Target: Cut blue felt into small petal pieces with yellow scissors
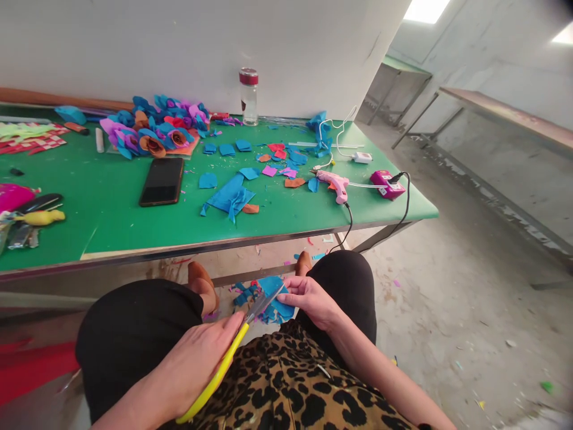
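Observation:
Low over my lap, my left hand (192, 361) is wrapped round the yellow handles of a pair of scissors (213, 382). The blades point up and to the right. My right hand (311, 300) pinches a blue piece of paper (285, 309) between thumb and fingers. The blade tips lie across this paper, close to the right fingertips; whether they touch it I cannot tell. Below the hands, blue scraps (245, 294) lie on the floor between the feet.
The green table (120, 224) ahead holds a bunch of paper flowers (154, 128), a phone (162, 181), a crumpled blue sheet (230, 196) and several cut pieces. A pink glue gun (333, 181), its cord over the edge, lies near a purple box (385, 184). A bottle (249, 98) stands behind.

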A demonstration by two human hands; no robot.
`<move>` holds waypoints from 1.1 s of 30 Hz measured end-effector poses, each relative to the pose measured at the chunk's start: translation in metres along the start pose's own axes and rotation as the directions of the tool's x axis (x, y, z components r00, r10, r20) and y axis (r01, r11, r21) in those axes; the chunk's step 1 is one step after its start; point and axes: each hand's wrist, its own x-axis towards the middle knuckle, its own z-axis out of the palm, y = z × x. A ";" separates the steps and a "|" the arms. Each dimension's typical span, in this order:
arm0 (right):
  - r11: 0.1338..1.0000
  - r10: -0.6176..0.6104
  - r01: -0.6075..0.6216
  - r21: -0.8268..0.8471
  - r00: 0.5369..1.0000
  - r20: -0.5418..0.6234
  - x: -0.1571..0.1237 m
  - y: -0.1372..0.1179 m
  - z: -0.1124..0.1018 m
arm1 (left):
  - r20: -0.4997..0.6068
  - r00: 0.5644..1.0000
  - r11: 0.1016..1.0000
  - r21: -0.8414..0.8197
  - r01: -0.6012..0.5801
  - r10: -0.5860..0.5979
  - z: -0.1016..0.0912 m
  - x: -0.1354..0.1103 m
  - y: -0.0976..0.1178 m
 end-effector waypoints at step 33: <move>0.997 0.057 -0.055 -0.061 0.998 0.017 0.000 -0.002 -0.003 | 0.057 0.997 0.992 -0.107 0.063 -0.057 -0.015 -0.002 0.008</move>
